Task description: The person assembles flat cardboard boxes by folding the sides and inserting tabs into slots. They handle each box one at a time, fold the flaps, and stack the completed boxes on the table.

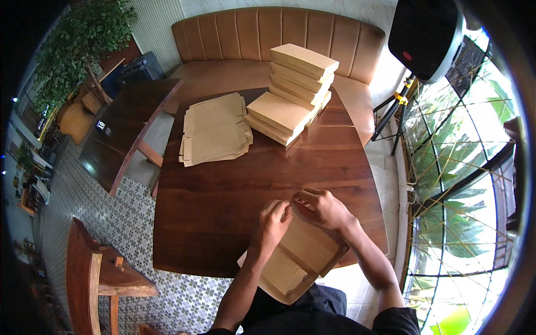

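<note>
From afar I watch the left hand [274,220] and right hand [318,207], close together, fingers curled nearly closed, pinching the far edge of an open brown cardboard box [306,247]. Beyond them, flat brown cardboard sheets [216,129] and stacked brown cardboard boxes [280,111] occupy the glossy dark-brown wooden table [212,218].

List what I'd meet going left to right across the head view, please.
Leafy tree → flat cardboard sheets → left hand → right hand → black speaker on its stand.
</note>
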Motion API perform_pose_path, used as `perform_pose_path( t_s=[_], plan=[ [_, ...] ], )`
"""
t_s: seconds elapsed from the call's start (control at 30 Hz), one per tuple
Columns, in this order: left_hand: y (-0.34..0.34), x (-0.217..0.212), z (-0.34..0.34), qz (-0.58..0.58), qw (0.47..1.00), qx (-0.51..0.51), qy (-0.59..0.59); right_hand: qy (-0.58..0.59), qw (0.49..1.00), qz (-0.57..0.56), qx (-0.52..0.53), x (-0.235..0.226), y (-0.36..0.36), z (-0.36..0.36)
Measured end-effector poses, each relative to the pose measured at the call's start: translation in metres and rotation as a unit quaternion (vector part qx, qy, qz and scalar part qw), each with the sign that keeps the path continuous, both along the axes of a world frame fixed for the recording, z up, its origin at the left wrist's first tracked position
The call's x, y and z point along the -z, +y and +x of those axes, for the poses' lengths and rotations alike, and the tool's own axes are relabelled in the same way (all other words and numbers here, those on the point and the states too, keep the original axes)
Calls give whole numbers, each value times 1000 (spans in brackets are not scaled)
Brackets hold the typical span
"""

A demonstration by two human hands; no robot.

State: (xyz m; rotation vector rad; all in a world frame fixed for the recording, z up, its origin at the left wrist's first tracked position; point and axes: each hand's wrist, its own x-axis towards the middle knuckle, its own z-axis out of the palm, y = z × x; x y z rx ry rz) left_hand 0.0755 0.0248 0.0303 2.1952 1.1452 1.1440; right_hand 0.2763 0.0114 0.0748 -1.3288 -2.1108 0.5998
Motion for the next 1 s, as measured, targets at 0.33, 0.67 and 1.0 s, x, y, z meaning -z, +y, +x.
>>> perform_pose_path(
  t_s=[0.33,0.67,1.0],
  plan=[
    [30,6,-26,1,993,-115,-11,209,948,-201,129,-10,-18,23],
    [39,-1,-42,-76,987,-138,12,228,961,-70,136,9,-6,17],
    [37,4,-48,46,983,-150,-99,471,845,-147,207,51,-37,6]
  ],
)
